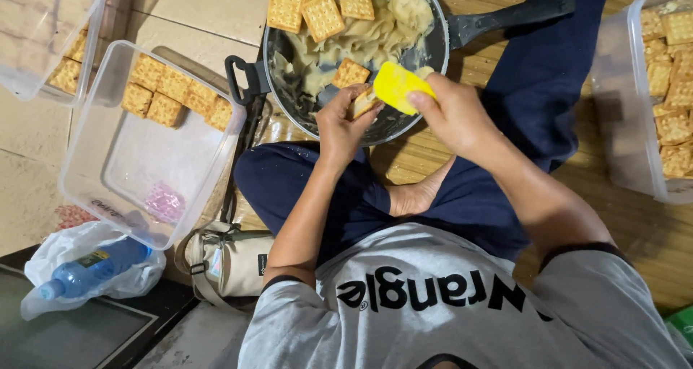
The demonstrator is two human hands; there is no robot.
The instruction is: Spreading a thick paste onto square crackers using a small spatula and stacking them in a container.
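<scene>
My left hand (345, 124) holds a square cracker (363, 103) over the near rim of a dark pan (437, 48). My right hand (449, 113) grips a yellow spatula (395, 86) whose blade rests against that cracker. The pan holds pale cream filling (361, 43) with several crackers (321, 10) lying on it, and its black handle (516, 17) points right. I sit cross-legged in dark trousers, with the pan just beyond my knees.
A clear plastic tub (115, 163) at my left holds several filled crackers (170, 95) in its far end. Another tub (621, 109) of crackers stands at right, and a third (29, 66) at top left. A beige pouch (227, 261) and a bagged blue bottle (90, 268) lie near left.
</scene>
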